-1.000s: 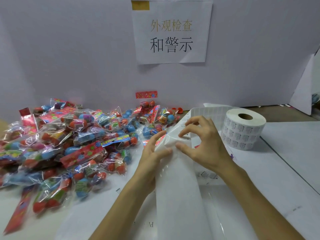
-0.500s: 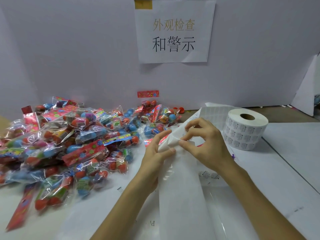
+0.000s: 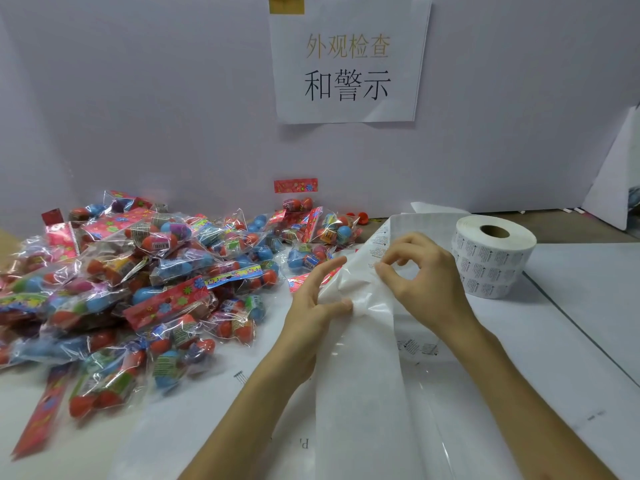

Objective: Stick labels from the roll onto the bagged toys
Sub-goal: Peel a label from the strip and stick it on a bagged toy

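A big heap of clear bags with red and blue toys covers the left half of the table. The white label roll stands at the right. Its unrolled backing strip runs from the roll toward me. My left hand pinches the strip's left edge between thumb and fingers. Just right of it, my right hand pinches a label at the strip's upper part, thumb and forefinger together.
A white partition with a printed paper sign closes off the back. White sheets cover the table. A few printed labels lie on the strip below my right wrist. A loose white board leans at the far right.
Both hands stay on the strip. My left hand's fingers have spread and shifted slightly left, and my right hand's thumb and forefinger have closed on the strip's upper edge.
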Demonstrator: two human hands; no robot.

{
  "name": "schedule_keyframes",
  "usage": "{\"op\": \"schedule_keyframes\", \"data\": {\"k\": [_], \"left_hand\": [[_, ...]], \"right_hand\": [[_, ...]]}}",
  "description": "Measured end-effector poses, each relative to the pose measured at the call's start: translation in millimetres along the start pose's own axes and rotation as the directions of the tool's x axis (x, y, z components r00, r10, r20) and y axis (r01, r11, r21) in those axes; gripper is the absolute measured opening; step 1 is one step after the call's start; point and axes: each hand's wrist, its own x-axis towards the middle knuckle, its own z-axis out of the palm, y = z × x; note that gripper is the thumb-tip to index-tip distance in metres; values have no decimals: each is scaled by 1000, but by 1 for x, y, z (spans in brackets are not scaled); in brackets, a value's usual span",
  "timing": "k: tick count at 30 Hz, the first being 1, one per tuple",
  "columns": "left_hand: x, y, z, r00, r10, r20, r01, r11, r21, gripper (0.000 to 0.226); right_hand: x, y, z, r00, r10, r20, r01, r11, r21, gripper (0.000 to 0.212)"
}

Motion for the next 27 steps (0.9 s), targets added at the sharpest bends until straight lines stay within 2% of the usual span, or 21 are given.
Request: {"op": "schedule_keyframes", "data": {"k": [5, 10, 12, 14, 17, 20, 24, 27], "left_hand": [[2, 0, 0, 1000, -10, -6, 10, 998, 66, 64], [3, -6, 1, 998, 26, 53, -37, 977, 211, 56], [2, -7, 0, 988, 40, 151, -91, 933, 348, 41], [-4, -5, 2, 945, -70, 319, -89, 885, 458, 26], [-10, -4, 5, 834, -265, 484, -13, 868, 497, 44], [-6, -4, 5, 873, -224, 434, 10, 897, 442, 59], [-2, 1, -4, 913, -155, 378, 115, 986, 124, 64], [1, 4, -7, 907, -114, 406, 162, 983, -86, 68]], "right_hand": [[2, 5, -4, 992, 74, -107, -75, 997, -5, 11], [5, 7, -9, 964, 142, -227, -134, 990, 47, 8], [6, 6, -11, 951, 158, -267, -141, 987, 81, 5], [6, 7, -12, 946, 147, -289, -131, 989, 76, 4], [5, 8, -10, 956, 89, -280, -98, 995, -16, 14], [4, 5, -8, 973, 53, -223, -56, 998, -10, 24], [4, -3, -8, 995, -2, -96, 10, 997, 83, 27], [1, -9, -8, 999, -43, 18, 40, 988, 148, 38]]}}
